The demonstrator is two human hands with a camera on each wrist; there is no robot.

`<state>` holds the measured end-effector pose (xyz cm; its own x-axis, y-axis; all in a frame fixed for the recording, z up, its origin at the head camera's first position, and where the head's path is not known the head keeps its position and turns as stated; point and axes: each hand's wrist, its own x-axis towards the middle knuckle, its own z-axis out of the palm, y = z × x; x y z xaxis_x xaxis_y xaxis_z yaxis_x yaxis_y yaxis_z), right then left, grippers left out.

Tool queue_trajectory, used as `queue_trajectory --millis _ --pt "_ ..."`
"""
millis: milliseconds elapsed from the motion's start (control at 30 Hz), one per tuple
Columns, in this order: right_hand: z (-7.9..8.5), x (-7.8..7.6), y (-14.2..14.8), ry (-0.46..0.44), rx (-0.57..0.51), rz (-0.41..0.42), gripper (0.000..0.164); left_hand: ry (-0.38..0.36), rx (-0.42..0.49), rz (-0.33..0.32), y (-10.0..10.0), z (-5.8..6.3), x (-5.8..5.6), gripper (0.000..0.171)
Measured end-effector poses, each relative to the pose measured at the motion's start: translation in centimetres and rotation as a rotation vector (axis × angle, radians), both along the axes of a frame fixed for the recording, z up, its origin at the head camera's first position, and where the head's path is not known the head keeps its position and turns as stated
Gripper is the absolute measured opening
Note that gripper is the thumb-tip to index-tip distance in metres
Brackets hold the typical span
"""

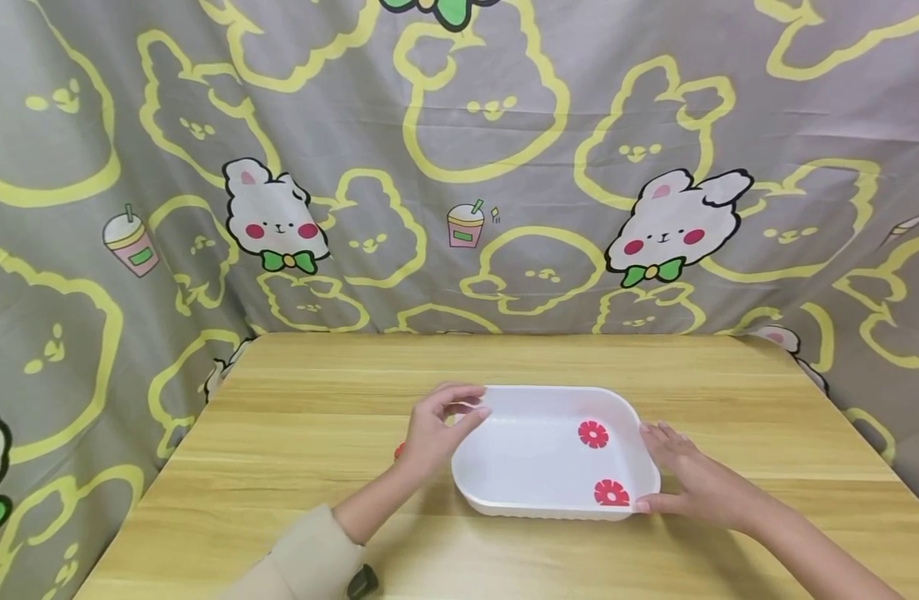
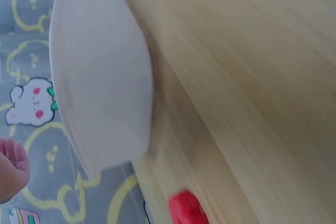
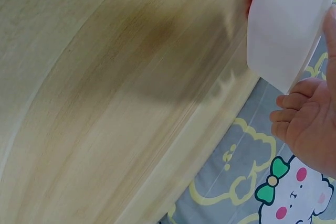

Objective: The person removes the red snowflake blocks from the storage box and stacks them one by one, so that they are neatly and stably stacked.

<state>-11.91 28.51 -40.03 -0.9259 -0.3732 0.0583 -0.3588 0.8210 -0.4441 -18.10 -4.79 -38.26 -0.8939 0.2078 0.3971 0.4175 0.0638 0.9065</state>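
Observation:
A white rectangular tray (image 1: 541, 467) with rounded corners lies before me. Two red flower-shaped plastic discs, one farther back (image 1: 592, 434) and one near the front (image 1: 611, 493), lie inside towards its right end. My left hand (image 1: 432, 429) is at the far left corner, thumb and fingers bent around the rim with a gap between them; firm contact cannot be made out. Against the right end, my right hand (image 1: 687, 483) rests with extended fingers and thumb touching the rim. In the right wrist view its fingers (image 3: 299, 106) lie by the tray corner.
A red piece (image 2: 188, 208) lies on the wooden table (image 1: 317, 400) left of the tray, mostly hidden behind my left hand in the head view. A dark object (image 1: 362, 581) shows beside the left sleeve. A patterned grey curtain (image 1: 339, 125) hangs behind the table.

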Motion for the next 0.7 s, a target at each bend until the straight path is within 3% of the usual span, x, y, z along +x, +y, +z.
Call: queue_trajectory --millis 333,700 --pt "0.0 0.0 0.0 0.009 0.002 0.006 0.099 -0.018 0.023 -0.076 4.1 0.0 -0.2 0.028" --pt "-0.2 0.0 0.1 0.017 -0.002 0.002 0.099 0.007 -0.056 -0.141 8.3 -1.2 0.1 0.028"
